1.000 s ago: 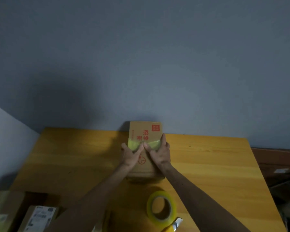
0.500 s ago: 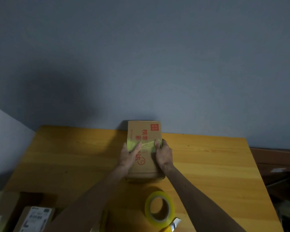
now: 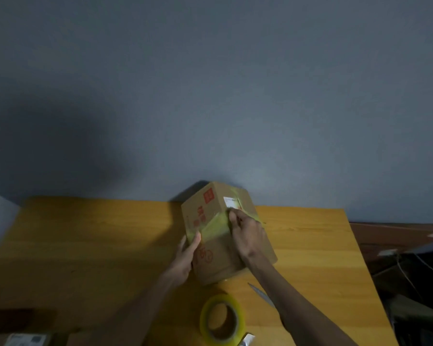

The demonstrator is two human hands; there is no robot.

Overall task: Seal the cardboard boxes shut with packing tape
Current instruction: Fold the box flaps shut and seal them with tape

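A brown cardboard box (image 3: 218, 260) with red print sits turned at an angle near the back of the wooden table (image 3: 85, 245). A yellowish strip of packing tape (image 3: 216, 227) runs across its top and over the right edge. My left hand (image 3: 186, 258) lies flat against the box's left side, its thumb on the tape end. My right hand (image 3: 248, 236) presses the tape down onto the right face with its fingertips. A roll of yellow packing tape (image 3: 221, 318) lies flat on the table in front of the box.
A knife blade (image 3: 261, 294) lies on the table beside my right forearm. More cardboard boxes (image 3: 23, 333) sit at the lower left below the table edge. Dark clutter and cables (image 3: 410, 270) fill the space right of the table. A grey wall stands behind.
The box has been rotated, so a corner now faces me and its right face shows. My right hand slid right, over the edge, along the tape. My left hand dropped to the left side.
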